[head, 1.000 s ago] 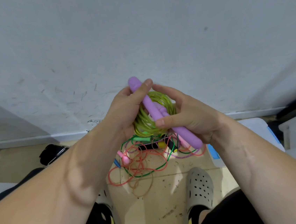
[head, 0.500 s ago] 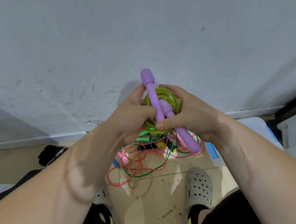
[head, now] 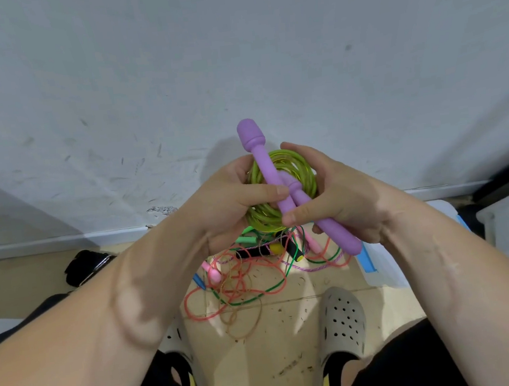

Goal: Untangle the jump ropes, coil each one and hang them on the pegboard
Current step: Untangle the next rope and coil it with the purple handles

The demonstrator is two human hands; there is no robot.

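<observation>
L hand (head: 229,201) & R hand (head: 338,193) are up in front of the wall (head: 232,53) w/ the coil (head: 302,169) between them. Coil = yellow-green rope wound in loops, held in the air above the floor (head: 288,343), resting on nothing.

Across its face lie the upper handle (head: 259,157) & lower handle (head: 335,231), both purple, side by side, touching near mid-coil. Upper one sticks up past the coil's top edge; lower one slants down-right, out past the R hand.

L hand grips the coil's left side: fingers curled behind it, thumb pressed across the upper handle. R hand grips the lower handle: thumb pinching it from the front, fingers wrapped behind, index up along the coil's right edge.

Below, a tangle (head: 243,282) of red, green, pink & tan ropes w/ assorted handles lies on the floor near its wall edge, just ahead of two grey clogs (head: 342,318). Black item (head: 88,267) toward the floor's left edge by the wall; white box (head: 383,267) at the right edge.
</observation>
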